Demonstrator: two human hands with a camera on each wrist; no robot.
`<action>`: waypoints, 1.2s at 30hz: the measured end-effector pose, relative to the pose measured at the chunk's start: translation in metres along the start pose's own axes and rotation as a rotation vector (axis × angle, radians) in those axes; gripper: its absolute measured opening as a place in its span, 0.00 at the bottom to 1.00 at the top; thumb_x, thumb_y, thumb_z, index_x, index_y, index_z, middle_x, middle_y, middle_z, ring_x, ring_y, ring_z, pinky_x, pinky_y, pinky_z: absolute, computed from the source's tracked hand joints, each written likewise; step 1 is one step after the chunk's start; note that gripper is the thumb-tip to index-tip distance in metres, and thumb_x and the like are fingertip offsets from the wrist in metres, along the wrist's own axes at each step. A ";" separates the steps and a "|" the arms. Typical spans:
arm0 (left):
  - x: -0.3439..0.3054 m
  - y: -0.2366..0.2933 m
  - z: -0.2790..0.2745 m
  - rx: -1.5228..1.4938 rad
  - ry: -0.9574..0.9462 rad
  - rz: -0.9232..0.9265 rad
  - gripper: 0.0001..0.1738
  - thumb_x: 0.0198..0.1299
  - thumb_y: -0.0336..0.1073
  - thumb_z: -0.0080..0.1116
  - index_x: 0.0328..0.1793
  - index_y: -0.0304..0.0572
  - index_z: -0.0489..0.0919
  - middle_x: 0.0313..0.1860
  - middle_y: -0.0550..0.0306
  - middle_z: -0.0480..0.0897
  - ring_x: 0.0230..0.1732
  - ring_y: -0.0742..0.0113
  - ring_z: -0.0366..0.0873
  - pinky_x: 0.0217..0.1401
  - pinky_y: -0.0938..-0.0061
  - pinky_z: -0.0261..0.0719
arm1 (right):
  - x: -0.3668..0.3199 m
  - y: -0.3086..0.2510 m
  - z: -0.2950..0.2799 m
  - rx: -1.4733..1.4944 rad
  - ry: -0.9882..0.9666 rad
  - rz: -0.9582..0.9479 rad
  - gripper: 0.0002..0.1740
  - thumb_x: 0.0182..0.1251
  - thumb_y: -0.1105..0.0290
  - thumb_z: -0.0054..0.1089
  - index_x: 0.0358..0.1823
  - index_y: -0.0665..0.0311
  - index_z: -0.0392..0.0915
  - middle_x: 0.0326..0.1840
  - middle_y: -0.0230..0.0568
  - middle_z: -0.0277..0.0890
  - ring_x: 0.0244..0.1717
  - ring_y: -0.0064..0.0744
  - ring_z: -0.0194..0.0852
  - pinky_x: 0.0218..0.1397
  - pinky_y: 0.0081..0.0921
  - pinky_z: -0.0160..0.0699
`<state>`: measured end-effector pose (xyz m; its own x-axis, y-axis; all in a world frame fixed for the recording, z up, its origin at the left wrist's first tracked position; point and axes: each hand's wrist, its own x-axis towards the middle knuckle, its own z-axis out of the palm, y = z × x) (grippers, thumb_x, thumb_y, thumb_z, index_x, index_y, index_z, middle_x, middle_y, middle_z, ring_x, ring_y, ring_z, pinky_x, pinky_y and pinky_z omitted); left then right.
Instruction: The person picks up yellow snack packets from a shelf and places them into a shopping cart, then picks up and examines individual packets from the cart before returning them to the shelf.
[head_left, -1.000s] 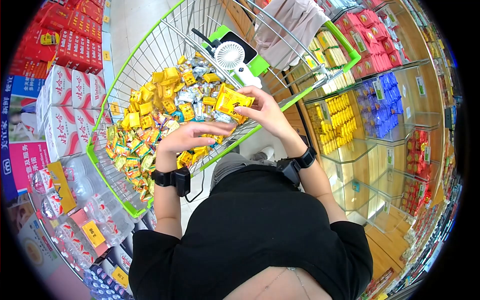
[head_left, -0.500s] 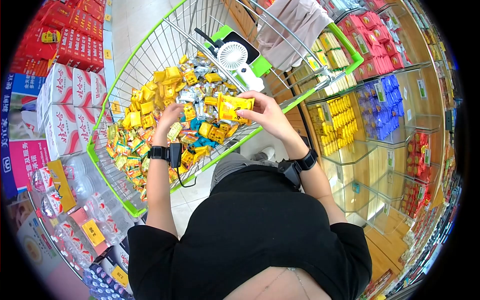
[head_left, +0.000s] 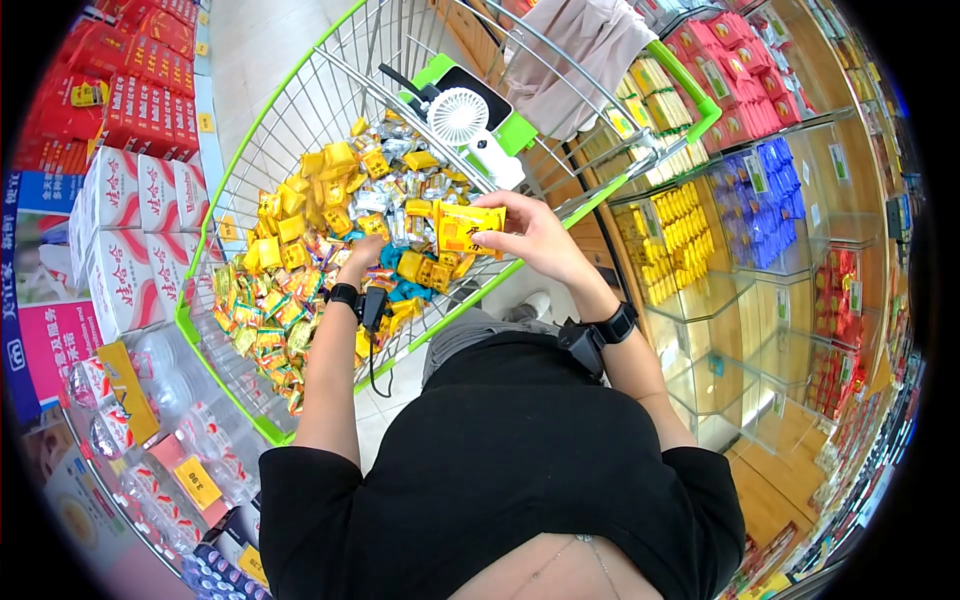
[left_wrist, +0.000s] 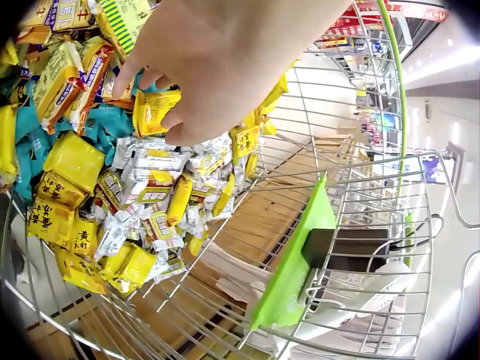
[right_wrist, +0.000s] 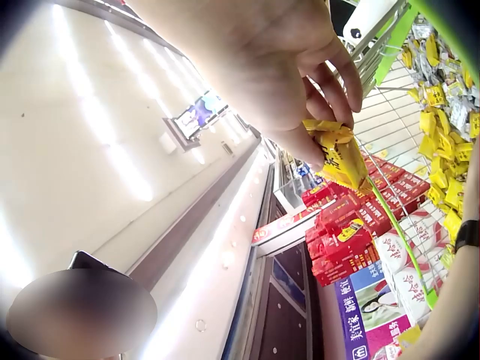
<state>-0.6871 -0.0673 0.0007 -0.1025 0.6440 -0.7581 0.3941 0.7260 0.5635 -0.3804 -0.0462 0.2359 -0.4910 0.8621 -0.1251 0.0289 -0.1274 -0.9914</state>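
Note:
My right hand [head_left: 537, 236] pinches yellow snack packets [head_left: 468, 229] between thumb and fingers, above the near right side of the shopping cart's load. In the right wrist view the packets' yellow wrapper [right_wrist: 343, 159] shows at the fingertips. Down in the pile, my left hand [head_left: 362, 258] has its fingers bent around a small yellow packet [left_wrist: 155, 111], with the thumb against its edge. Around that hand lie silver-and-white packets [left_wrist: 150, 176], teal wrappers [left_wrist: 109, 124] and more yellow packets [left_wrist: 71, 165].
The wire cart [head_left: 262, 130] has green edging. A white handheld fan [head_left: 460, 117] and a light cloth [head_left: 565, 60] are at its right end. Glass shelf bins [head_left: 765, 205] of wrapped snacks stand to the right. White cartons [head_left: 140, 240] and red boxes [head_left: 150, 105] are stacked left.
My left hand drew away from the right hand toward the left, then went lower and rightward into the pile, onto a yellow packet. The right hand stays nearly in place, holding its packets.

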 end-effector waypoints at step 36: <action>-0.089 0.094 -0.050 -0.479 0.569 0.399 0.22 0.58 0.41 0.44 0.57 0.38 0.69 0.50 0.57 0.74 0.39 0.74 0.70 0.37 0.82 0.65 | -0.016 -0.010 -0.007 0.050 -0.018 0.076 0.17 0.53 0.73 0.59 0.45 0.66 0.68 0.39 0.33 0.72 0.38 0.16 0.68 0.40 0.15 0.68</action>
<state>-0.6866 -0.0443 0.1372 -0.5325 0.8040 -0.2645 0.0818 0.3599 0.9294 -0.3668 -0.0557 0.2472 -0.5048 0.8400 -0.1986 0.0229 -0.2170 -0.9759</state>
